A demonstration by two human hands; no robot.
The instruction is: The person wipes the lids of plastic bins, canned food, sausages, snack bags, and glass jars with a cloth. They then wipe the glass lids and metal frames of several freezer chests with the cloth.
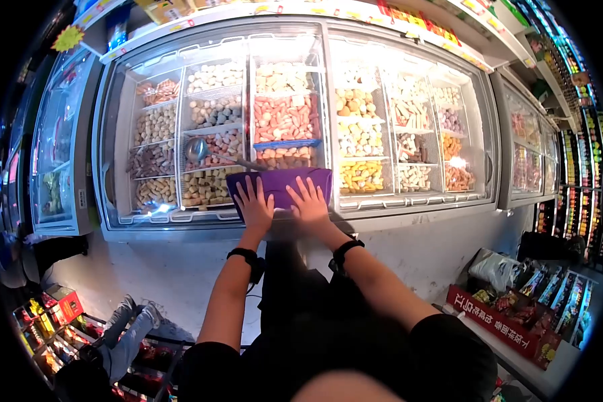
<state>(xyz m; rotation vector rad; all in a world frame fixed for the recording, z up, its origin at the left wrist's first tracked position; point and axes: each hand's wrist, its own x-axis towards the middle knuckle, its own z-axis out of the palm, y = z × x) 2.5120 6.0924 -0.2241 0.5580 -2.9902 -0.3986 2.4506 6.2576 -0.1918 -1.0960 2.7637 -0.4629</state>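
Observation:
A purple cloth [279,181] lies at the front edge of a chest freezer [161,236], a little left of the middle. My left hand [253,206] rests on the left part of the cloth, palm down with fingers spread. Beside it, my right hand [309,203] lies the same way on the right part, fingers apart. Both hands point away from me, and each wrist wears a black band. Just beyond the cloth is a metal ladle [196,149], its bowl over the compartments on the left and its handle reaching towards the cloth.
Wire-divided compartments hold frozen balls and pink pieces [285,119]. Other freezers [57,147] stand on both sides. A goods shelf [248,12] runs behind. At lower right is a red carton display [492,325]; at lower left, another person's legs [130,335] beside stocked racks.

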